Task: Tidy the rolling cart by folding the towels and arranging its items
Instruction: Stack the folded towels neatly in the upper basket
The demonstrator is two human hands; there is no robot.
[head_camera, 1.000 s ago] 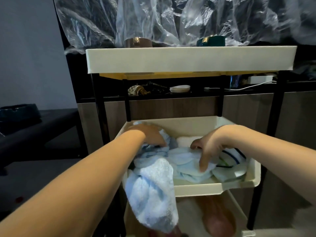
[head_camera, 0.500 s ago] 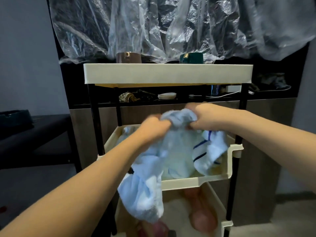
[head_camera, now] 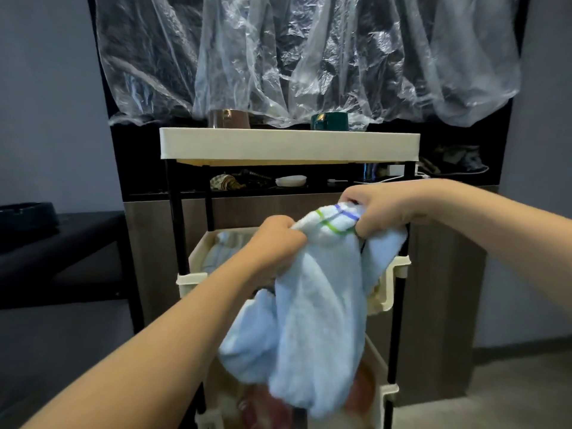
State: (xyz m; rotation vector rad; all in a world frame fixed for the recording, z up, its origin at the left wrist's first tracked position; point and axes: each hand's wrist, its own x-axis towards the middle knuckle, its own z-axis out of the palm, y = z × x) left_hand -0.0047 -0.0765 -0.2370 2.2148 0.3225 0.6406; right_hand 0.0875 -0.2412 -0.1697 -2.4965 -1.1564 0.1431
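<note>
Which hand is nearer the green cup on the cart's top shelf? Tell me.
Right. The right hand grips the towel below the green cup, slightly to its right; the left hand is lower, further left.

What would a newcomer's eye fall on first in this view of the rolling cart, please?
First, the pale blue towel in the middle, bunched and hanging in front of the cart, gripped at its top by the left hand and the right hand. Next, the crinkled clear plastic sheet draped across the top of the picture. Below it, a brown cup and a green cup show above the cart's top tray.
</note>
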